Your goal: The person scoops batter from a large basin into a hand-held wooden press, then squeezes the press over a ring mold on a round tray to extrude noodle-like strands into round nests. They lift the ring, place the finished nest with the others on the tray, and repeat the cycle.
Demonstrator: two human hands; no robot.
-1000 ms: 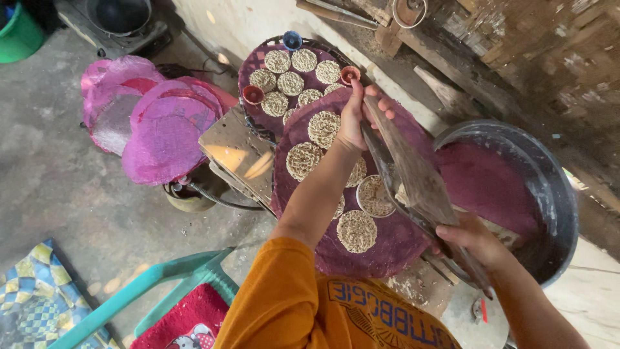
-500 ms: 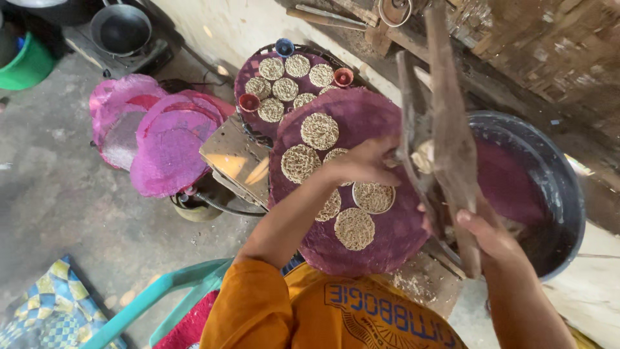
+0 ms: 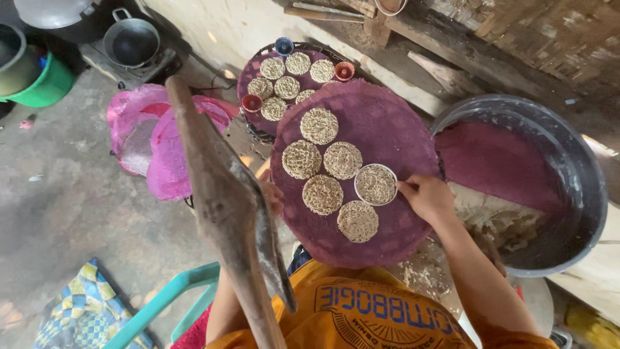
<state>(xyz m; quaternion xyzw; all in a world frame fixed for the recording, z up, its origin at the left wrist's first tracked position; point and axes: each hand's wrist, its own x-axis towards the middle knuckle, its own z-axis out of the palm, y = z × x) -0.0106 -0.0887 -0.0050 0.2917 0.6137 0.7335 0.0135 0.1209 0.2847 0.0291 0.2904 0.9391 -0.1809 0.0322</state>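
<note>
A round purple woven tray (image 3: pixel 394 129) lies in front of me with several flat noodle discs (image 3: pixel 320 126) on it. My right hand (image 3: pixel 426 197) grips a small white bowl (image 3: pixel 376 184) full of noodles, set upside-up on the tray beside the discs. My left hand (image 3: pixel 274 194) is mostly hidden behind a long wooden tool (image 3: pixel 219 194), which it holds raised at the tray's left edge.
A second purple tray (image 3: pixel 258 68) with more discs and small cups (image 3: pixel 344 70) lies behind. A large dark basin (image 3: pixel 568 161) with purple cloth and loose noodles stands right. Pink trays (image 3: pixel 155 142), a pot (image 3: pixel 132 40), a green bucket (image 3: pixel 45 84) and a teal chair (image 3: pixel 168 297) are left.
The wooden tool has swung from the right side to the left, now in my left hand. My right hand has come down onto the small bowl on the tray.
</note>
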